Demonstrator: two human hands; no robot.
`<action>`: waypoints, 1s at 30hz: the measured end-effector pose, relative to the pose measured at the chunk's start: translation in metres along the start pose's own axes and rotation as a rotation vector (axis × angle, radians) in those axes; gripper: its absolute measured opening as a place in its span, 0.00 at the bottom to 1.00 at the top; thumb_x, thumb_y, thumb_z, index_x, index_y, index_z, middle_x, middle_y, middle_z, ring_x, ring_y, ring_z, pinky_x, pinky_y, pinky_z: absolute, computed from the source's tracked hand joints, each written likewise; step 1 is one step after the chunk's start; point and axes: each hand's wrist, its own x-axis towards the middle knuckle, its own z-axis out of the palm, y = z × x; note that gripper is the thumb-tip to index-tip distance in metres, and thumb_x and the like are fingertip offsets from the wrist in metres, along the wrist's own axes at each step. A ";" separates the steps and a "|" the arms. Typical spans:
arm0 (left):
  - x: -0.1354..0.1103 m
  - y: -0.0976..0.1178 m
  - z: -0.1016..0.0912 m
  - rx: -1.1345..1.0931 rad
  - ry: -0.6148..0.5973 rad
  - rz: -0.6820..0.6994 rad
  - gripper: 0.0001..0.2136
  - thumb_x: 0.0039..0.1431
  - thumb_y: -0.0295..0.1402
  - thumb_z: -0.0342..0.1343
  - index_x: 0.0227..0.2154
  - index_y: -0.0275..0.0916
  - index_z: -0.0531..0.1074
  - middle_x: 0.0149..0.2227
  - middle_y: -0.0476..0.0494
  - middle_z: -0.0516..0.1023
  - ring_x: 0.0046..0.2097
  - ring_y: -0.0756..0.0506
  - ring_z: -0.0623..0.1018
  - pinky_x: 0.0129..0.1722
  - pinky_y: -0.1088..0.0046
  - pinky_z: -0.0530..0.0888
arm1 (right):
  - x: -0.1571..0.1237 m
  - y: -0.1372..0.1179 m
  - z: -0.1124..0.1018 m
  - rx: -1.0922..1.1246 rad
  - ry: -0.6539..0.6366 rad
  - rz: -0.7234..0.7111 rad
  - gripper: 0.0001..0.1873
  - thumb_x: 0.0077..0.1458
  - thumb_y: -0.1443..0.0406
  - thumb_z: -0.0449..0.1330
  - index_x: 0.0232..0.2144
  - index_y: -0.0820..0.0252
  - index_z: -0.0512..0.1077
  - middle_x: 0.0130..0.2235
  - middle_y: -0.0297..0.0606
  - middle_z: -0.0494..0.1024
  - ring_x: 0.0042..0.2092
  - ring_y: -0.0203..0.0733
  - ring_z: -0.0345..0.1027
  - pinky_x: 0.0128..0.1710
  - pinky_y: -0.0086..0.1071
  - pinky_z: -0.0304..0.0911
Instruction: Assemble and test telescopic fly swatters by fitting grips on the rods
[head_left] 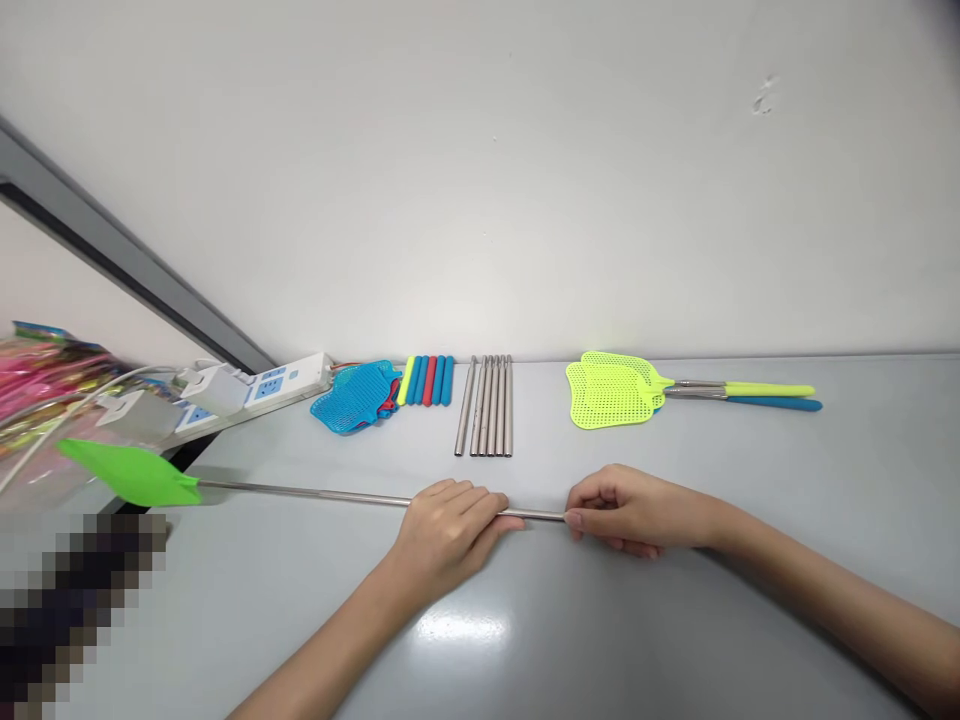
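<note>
The person's left hand (454, 530) is closed over the metal rod (300, 491), fingers curled across the top and thumb stretched out along the near side. The right hand (630, 512) is mostly closed, its thumb and fingertips pinching the rod's right-hand end while the other fingers curl loosely beneath. The rod lies crosswise in front of the person, low over the grey table (712, 640), and runs left to a green head (135, 475) near the table's left edge.

The pinch looks the weaker hold: smooth metal could slip or turn in those fingertips if they push or twist hard. The rod narrows toward the head and seems to be telescopic, so pressure along it might slide its sections together. Its long reach is another likely trouble, since a small swing at the hands would carry the head into the white cable (56, 425) or the plastic packets (52, 385) beside it.

Beyond the rod, the loose metal tubes (493, 410) could roll if knocked, being round and apparently unsecured. The finished yellow swatters (611, 395), coloured handles (426, 380) and blue swatter heads (356, 397) lie farther from the hands, near the wall (480, 200), and seem less exposed.
</note>
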 end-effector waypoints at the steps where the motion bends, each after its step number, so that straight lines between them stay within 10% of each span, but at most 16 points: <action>1: -0.001 0.000 0.001 0.002 -0.002 0.000 0.09 0.58 0.36 0.49 0.26 0.38 0.69 0.20 0.52 0.69 0.23 0.52 0.66 0.24 0.75 0.59 | 0.000 0.000 0.000 -0.001 -0.002 -0.005 0.14 0.54 0.57 0.51 0.27 0.63 0.67 0.20 0.28 0.61 0.17 0.26 0.54 0.12 0.19 0.51; 30: -0.002 -0.004 0.005 -0.045 -0.048 -0.022 0.08 0.58 0.37 0.48 0.28 0.39 0.67 0.21 0.52 0.71 0.23 0.51 0.67 0.25 0.75 0.59 | 0.002 0.004 0.002 0.034 0.007 -0.021 0.15 0.54 0.56 0.51 0.27 0.61 0.67 0.18 0.26 0.61 0.15 0.26 0.53 0.10 0.19 0.49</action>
